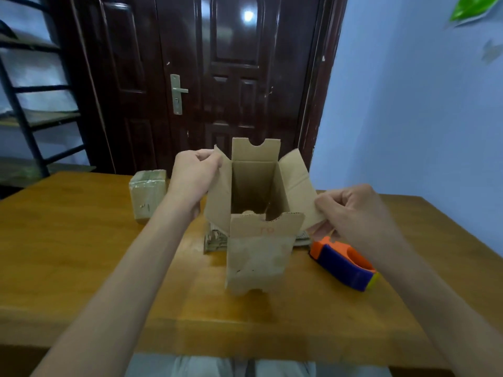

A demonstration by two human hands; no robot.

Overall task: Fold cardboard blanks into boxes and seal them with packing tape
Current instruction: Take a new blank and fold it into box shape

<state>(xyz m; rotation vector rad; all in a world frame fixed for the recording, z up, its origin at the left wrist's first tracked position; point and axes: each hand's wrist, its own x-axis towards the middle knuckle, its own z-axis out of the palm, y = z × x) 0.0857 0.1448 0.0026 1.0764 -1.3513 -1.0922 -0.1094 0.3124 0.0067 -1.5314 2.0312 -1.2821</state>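
An open box [258, 213] is held upright above the middle of the desk [81, 254], its four top flaps still spread and its lower end seemingly lifted clear of the wood, though the underside is hidden. The right hand [351, 210] is pinched together on the outer edge of the right flap [296, 183], and the left hand [194, 172] is closed on the upper corner of the left flap [217, 194]. The cardboard is judged light, thin and fairly stiff along its panels but weak at the creases, so it is best taken at flap edges near the fold lines, where bending is wanted, and not squeezed across the open walls. Just beside the right hand a tape dispenser [344, 263] lies on the desk, within easy reach. Under the box a low stack of blanks [215, 240] is partly seen. Farther left a finished taped box [147, 191] stands well apart. Bare wood is left free at the front and left; the desk's far edge lies close behind the box.
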